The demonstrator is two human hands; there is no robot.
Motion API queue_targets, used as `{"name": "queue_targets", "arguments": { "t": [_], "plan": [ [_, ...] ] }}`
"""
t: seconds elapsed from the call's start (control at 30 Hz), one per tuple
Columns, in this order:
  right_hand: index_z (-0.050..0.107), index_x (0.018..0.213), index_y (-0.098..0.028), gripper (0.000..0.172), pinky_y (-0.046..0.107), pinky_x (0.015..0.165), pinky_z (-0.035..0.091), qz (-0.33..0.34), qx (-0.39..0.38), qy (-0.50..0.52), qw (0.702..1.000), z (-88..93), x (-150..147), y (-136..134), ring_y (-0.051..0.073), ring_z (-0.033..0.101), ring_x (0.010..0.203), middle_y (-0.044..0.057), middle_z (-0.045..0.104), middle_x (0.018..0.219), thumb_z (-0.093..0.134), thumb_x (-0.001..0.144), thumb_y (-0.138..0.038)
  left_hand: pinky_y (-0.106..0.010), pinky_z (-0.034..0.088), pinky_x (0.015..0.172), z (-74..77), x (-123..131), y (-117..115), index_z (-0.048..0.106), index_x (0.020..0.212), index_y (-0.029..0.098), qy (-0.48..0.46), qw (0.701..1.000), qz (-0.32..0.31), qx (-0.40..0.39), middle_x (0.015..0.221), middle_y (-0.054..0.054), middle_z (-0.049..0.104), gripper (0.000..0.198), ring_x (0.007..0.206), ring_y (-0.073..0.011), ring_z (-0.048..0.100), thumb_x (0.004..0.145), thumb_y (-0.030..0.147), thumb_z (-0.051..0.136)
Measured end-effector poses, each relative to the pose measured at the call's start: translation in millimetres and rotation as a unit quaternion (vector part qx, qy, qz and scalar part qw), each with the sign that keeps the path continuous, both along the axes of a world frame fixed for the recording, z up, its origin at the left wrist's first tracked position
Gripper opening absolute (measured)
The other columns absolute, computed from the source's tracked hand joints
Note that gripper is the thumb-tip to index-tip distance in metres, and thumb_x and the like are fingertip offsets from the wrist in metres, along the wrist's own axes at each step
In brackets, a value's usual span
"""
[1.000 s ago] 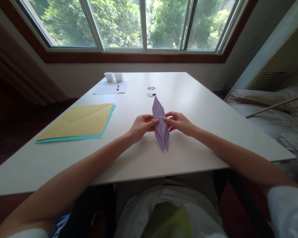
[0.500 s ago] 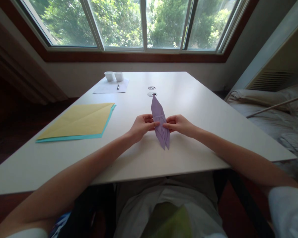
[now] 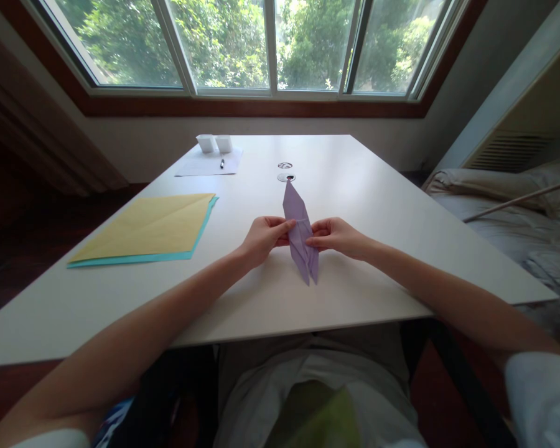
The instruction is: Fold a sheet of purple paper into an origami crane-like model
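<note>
A folded purple paper points away from me above the white table, its far end a single point and its near end split into two points. My left hand pinches its left edge, with the thumb on top near the crosswise fold. On the opposite edge, my right hand grips the paper between thumb and fingers, a little nearer to me. The fingertips beneath the paper are partly hidden.
Large yellow paper lies over turquoise paper on the left. Farther back, two white containers and a black pen rest on white paper. Round fittings sit in the tabletop beyond the purple paper.
My left thumb has moved up and left along the purple paper, showing more of its middle. My right thumb has shifted slightly toward me, and the paper has tilted a little.
</note>
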State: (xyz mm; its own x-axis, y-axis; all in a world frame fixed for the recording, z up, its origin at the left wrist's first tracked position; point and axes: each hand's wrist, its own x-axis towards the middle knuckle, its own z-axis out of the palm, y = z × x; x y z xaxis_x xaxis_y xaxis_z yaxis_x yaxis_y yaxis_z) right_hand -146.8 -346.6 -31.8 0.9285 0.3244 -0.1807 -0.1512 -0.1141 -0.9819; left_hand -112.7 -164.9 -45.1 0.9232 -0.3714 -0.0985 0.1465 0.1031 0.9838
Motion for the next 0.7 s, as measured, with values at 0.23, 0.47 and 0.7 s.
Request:
{"name": "queue_targets", "arguments": {
  "t": [0.23,0.47,0.7],
  "plan": [
    [0.061,0.081,-0.013,0.02,0.024,0.062,0.054,0.019,0.013,0.005,1.0,-4.0,4,-3,0.013,0.064,0.07,0.004,0.068,0.076,0.072,0.067,-0.023,-0.034,0.053,0.068,1.8,-2,1,0.063,0.066,0.008,-0.013,1.0,-0.011,0.004,0.065,-0.005,0.066,0.031,0.059,-0.0149,0.062,0.058,0.033,0.079],
    [0.065,0.077,-0.01,0.032,0.024,0.059,0.053,-0.014,0.021,-0.021,0.999,-4.3,9,-2,0.013,0.062,0.063,0.007,0.067,0.072,0.072,0.066,-0.039,-0.033,0.053,0.07,0.9,-6,-2,0.067,0.076,0.007,-0.016,0.998,-0.059,0.019,0.071,-0.007,0.067,0.034,0.066,-0.0168,0.064,0.059,0.035,0.077],
    [0.066,0.081,-0.01,0.033,0.029,0.07,0.051,0.034,0.053,0.019,0.998,-8.1,16,-11,0.013,0.062,0.068,0.006,0.066,0.074,0.075,0.064,-0.038,-0.027,0.051,0.064,2.4,-5,0,0.065,0.068,0.009,-0.003,0.998,-0.063,0.006,0.064,-0.002,0.064,0.027,0.06,-0.0116,0.06,0.06,0.032,0.077]
  ]
}}
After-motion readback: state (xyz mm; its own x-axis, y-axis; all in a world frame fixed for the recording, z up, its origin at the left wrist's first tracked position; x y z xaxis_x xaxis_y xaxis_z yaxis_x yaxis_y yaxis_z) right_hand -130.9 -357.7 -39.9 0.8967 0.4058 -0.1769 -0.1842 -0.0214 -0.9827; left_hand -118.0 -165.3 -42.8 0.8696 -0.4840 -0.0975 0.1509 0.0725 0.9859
